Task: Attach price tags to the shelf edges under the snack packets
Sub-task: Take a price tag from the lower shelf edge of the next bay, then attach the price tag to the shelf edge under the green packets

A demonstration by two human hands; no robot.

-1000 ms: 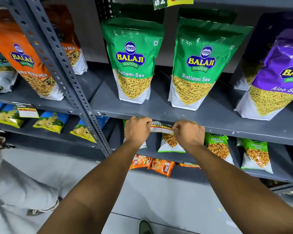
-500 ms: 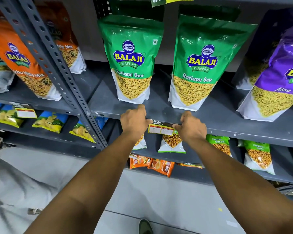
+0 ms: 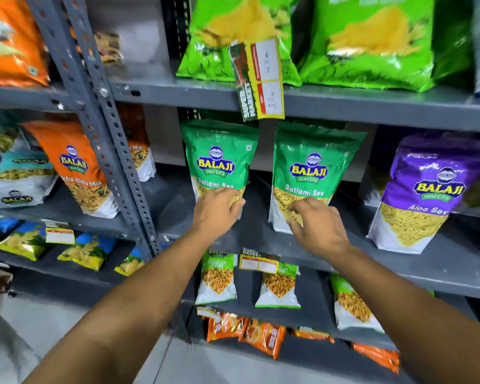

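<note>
A small price tag (image 3: 258, 263) sits on the front edge of the grey middle shelf (image 3: 399, 275), under two green Ratlami Sev packets (image 3: 218, 159) (image 3: 312, 167). My left hand (image 3: 219, 207) is raised off the edge, its fingers against the bottom of the left green packet. My right hand (image 3: 315, 225) hovers with fingers spread in front of the right green packet's bottom. Neither hand holds the tag. A larger yellow and green price tag (image 3: 259, 79) hangs crooked from the upper shelf edge (image 3: 372, 106).
A perforated grey upright (image 3: 114, 151) divides the shelving. Orange packets (image 3: 75, 167) stand left of it, a purple Aloo Sev packet (image 3: 421, 189) at right. Small packets (image 3: 277, 286) fill the lower shelves, with another tag (image 3: 59, 234) at lower left. Someone's bag shows at far left.
Both hands let go of the tag, which stays on the shelf edge, and rose to the green packets. The view tilted up, showing the upper shelf.
</note>
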